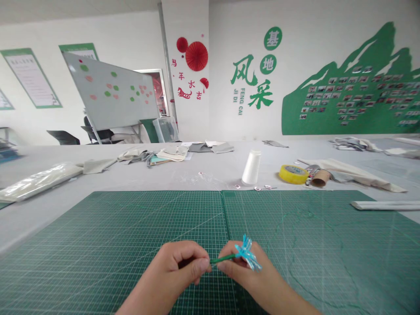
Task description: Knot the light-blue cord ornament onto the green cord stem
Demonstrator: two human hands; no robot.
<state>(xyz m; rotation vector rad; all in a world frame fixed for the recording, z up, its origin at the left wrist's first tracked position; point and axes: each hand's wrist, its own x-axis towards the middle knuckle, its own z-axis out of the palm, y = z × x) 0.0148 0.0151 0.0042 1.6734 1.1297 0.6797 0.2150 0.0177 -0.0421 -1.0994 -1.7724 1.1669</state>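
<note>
A small artificial flower with shiny light-blue petals (246, 253) and a thin green stem (223, 259) is held low over the green cutting mats. Its stem's left end is pinched between the thumb and fingers of my left hand (183, 267). Close to the blossom, my right hand (246, 267) is closed around the stem, with the petals spreading over its knuckles. A short stretch of stem shows between the two hands. Green thread (292, 271) lies in loose loops across the right cutting mat (321, 236); whether it joins the stem I cannot tell.
Behind the mats stand a white thread cone (251, 168), a yellow tape roll (293, 174) and a cardboard tube (320, 178). Fabric scraps (210, 147) lie farther back. A plastic-wrapped bundle (41, 180) is at left, a pale rolled strip (383, 205) at right.
</note>
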